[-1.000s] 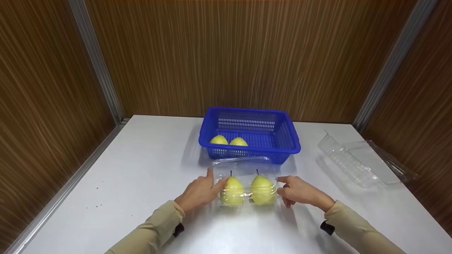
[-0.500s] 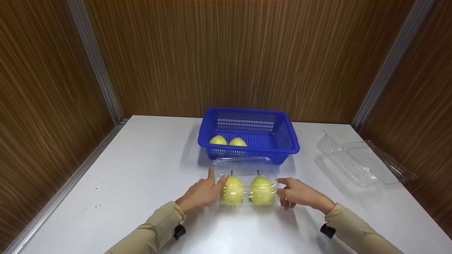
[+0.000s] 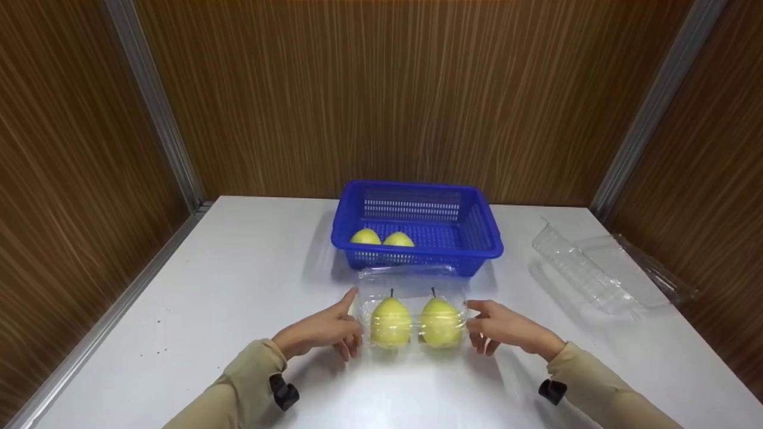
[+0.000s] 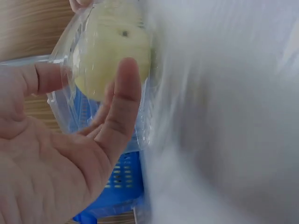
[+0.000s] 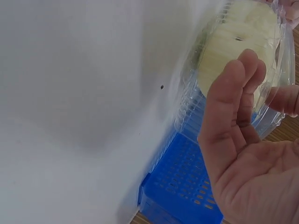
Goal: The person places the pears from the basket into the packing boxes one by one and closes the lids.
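Observation:
A clear plastic clamshell box (image 3: 411, 281) stands on the white table in front of the basket. Inside it are two yellow-green pears, a left pear (image 3: 391, 325) and a right pear (image 3: 441, 325), stems pointing away. My left hand (image 3: 322, 330) is at the box's left side, one finger stretched toward its far corner and the lower fingers hanging relaxed. At the right side, my right hand (image 3: 503, 325) touches the edge with outstretched fingertips. In the right wrist view, loosely bent fingers (image 5: 222, 98) overlap the box and one digit lies at its rim.
Just behind the box is a blue plastic basket (image 3: 417, 251) with two more pears (image 3: 381, 239) in it. More clear plastic boxes (image 3: 587, 268) lie at the table's right. Wood-patterned panels (image 3: 381, 95) enclose the back and sides.
My left hand has drawn back from over the box's left part to its outer side, uncovering the left pear. The right hand has stayed nearly in place at the right edge.

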`<control>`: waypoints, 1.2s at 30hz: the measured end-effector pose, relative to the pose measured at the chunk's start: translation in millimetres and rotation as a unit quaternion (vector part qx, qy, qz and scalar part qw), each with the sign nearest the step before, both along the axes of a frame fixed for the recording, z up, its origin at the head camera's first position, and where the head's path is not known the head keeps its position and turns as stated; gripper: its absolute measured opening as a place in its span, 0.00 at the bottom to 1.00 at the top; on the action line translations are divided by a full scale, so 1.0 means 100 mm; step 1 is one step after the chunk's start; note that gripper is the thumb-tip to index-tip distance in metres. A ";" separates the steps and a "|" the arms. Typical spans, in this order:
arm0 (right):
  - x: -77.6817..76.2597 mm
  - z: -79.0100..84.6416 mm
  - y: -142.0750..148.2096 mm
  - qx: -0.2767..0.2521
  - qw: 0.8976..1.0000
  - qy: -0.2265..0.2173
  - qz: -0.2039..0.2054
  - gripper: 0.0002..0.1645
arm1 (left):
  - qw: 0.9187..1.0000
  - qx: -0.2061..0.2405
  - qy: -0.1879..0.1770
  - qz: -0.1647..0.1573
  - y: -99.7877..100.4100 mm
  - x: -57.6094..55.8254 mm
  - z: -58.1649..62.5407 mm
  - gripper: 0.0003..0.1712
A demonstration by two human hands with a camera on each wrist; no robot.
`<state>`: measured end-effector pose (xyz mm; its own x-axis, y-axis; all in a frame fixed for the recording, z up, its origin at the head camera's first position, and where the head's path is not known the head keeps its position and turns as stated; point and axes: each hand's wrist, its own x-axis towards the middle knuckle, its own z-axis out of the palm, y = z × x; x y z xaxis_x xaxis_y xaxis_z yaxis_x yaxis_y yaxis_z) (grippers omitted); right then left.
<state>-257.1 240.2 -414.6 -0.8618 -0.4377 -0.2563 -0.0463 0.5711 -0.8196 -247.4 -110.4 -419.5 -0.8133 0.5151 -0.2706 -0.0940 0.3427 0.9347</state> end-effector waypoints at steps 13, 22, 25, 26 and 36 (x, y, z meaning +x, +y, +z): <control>-0.02 -0.05 0.00 -0.052 0.997 -0.037 -0.031 0.47 | 0.992 0.086 -0.073 0.048 0.04 -0.04 -0.06 0.59; -0.02 -0.09 0.00 -0.075 0.994 -0.045 -0.059 0.48 | 0.996 0.016 -0.012 0.085 0.11 -0.04 -0.04 0.46; 0.00 -0.08 0.00 -0.080 0.993 -0.053 -0.066 0.49 | 0.997 -0.011 0.021 0.076 0.12 0.01 -0.02 0.43; 0.00 -0.07 0.01 -0.083 0.993 -0.057 -0.066 0.50 | 0.997 -0.019 0.031 0.071 0.12 0.03 -0.01 0.43; 0.02 -0.06 0.02 -0.103 0.991 -0.077 -0.043 0.51 | 0.997 -0.010 0.003 0.071 0.17 0.05 -0.01 0.44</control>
